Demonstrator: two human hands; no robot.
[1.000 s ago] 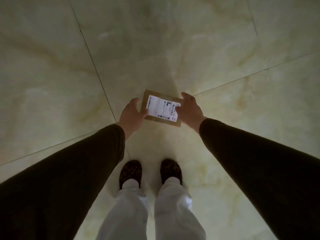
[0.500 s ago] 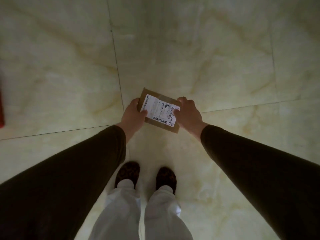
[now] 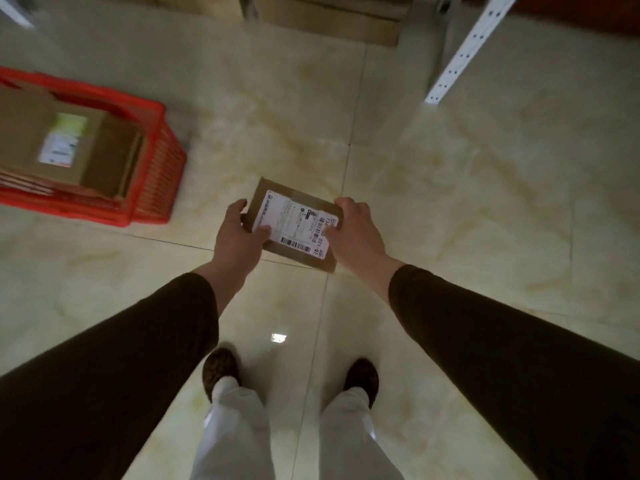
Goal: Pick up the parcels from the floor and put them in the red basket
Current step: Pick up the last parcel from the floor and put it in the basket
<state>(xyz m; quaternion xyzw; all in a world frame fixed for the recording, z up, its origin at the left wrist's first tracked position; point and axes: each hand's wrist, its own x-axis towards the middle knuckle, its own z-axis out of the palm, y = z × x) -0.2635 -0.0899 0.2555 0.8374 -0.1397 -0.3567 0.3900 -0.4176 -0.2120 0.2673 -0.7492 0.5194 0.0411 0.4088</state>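
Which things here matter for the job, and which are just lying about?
Job: held parcel, left hand, right hand, red basket, parcels in basket.
Lying about: white shelf post, cardboard boxes.

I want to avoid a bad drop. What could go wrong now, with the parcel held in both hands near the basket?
1. The basket is already piled high with boxes, so the parcel may slide off.
2. The left hand and right hand hold only its edges, so it may slip on the way over.
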